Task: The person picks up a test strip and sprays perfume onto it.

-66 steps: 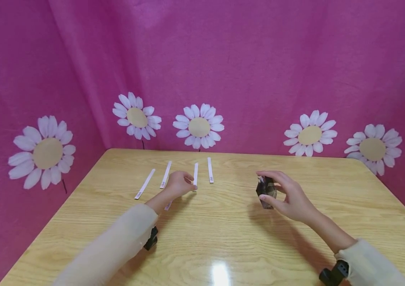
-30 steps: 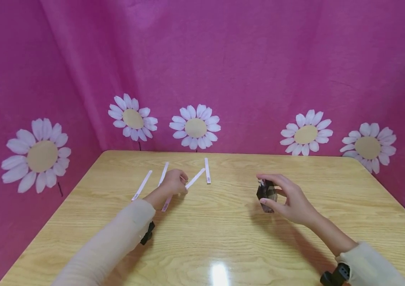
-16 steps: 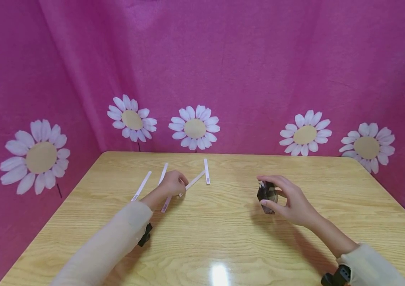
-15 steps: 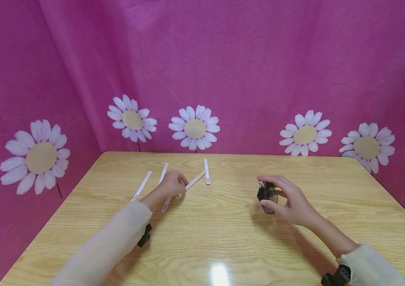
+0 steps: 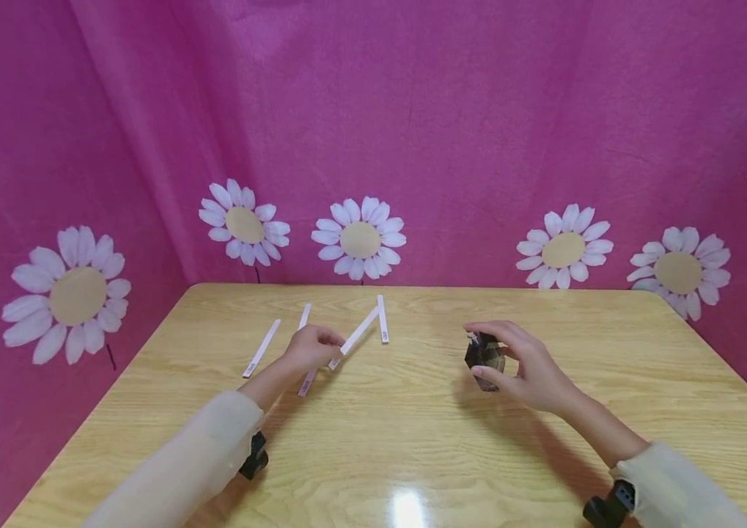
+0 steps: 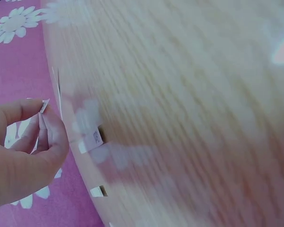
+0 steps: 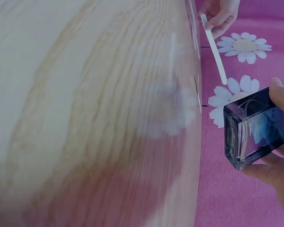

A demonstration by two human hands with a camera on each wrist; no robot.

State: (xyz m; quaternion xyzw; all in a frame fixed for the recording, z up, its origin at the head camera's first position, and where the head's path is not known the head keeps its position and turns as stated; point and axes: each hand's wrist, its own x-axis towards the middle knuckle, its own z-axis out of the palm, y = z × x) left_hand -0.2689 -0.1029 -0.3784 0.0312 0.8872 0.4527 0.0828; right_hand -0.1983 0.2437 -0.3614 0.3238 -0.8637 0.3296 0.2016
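Observation:
My left hand pinches a white paper test strip between thumb and fingers near its printed end. In the right wrist view this strip shows raised over the table, its plain end pointing away from the fingers. In the left wrist view only the strip's small printed end shows at the fingertips. My right hand grips a dark, faceted glass perfume bottle around its sides, with fingers on top and thumb on the lower part. Close up, the bottle is smoky, see-through glass and is tilted.
Several more white strips lie on the wooden table: one at the left, one partly behind the left hand, one under it, and one at the back. A pink curtain with white flowers stands behind.
The pinched strip has swung from lying straight to a slant and has come up off the table. My left hand has drawn back leftward. The right hand with the bottle has shifted slightly left.

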